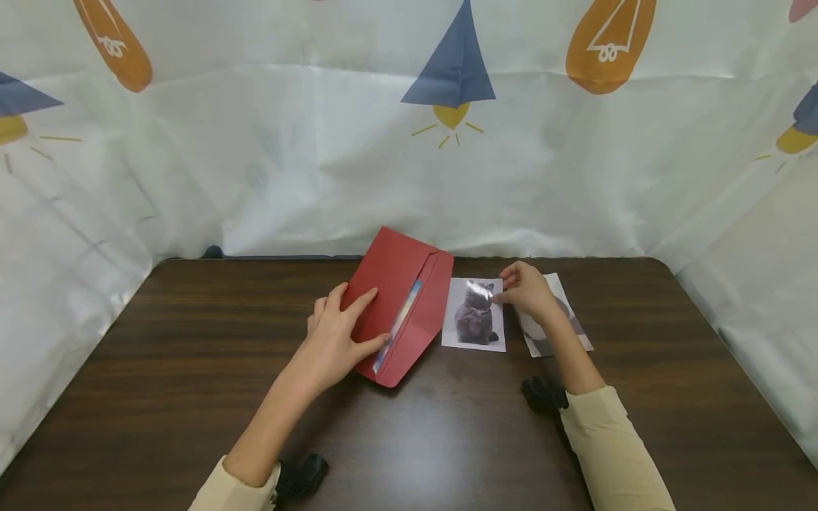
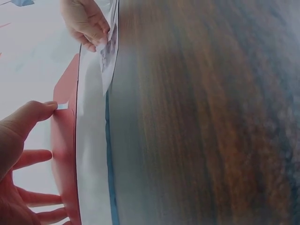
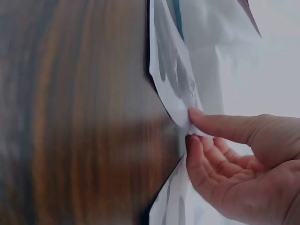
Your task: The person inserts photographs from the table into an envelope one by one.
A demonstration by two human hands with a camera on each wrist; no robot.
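Note:
A red envelope (image 1: 391,284) lies at an angle on the table, with a strip of a pale blue and white card (image 1: 397,328) showing in its opening. My left hand (image 1: 339,330) rests on the envelope with its fingers spread; the left wrist view has the thumb on the envelope by the opening. Right of the envelope is a photo of a grey cat (image 1: 474,316). My right hand (image 1: 527,289) pinches the photo's right edge between thumb and index finger, and in the right wrist view that edge is raised. Another picture (image 1: 571,312) lies partly hidden beneath the right forearm.
The dark wooden table (image 1: 160,355) ends at a white curtain (image 1: 287,177) printed with lamps and bulbs, which hangs behind its far edge. Black wrist devices (image 1: 303,475) sit on both forearms.

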